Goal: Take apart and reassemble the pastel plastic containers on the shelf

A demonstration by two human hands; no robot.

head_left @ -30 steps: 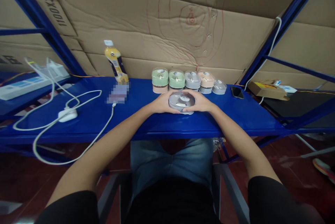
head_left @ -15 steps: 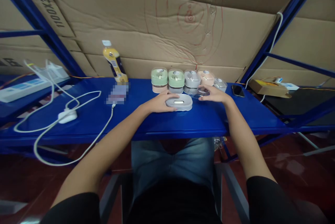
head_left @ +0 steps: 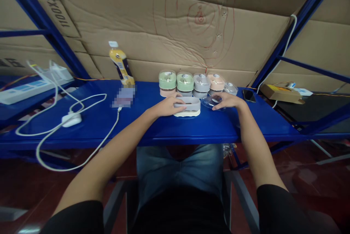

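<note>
My left hand (head_left: 172,105) is closed, gripping a grey oval box part (head_left: 193,104) by its left end. The part is tilted, with a dark slot in its middle showing. Directly beneath it is a cream, wavy-edged base (head_left: 188,114). To the right, my right hand (head_left: 228,100) has its thumb and fingers around the right side of a clear plastic lid (head_left: 210,103), which lies low over the blue shelf (head_left: 164,128). Behind my hands stands a row of small lidded boxes: green ones (head_left: 167,80), a grey one (head_left: 201,82) and a peach one (head_left: 216,80).
A smaller clear-lidded box (head_left: 230,88) ends the row, and a phone (head_left: 248,95) lies right of it. On the left are a yellow drink bottle (head_left: 120,62), a blurred-out device (head_left: 124,96), a white charger (head_left: 71,119) with looping cables and a power strip (head_left: 30,89).
My left hand has tilted the grey part up, and the cream base now shows beneath it. My right hand has moved slightly right with the clear lid and lowered it.
</note>
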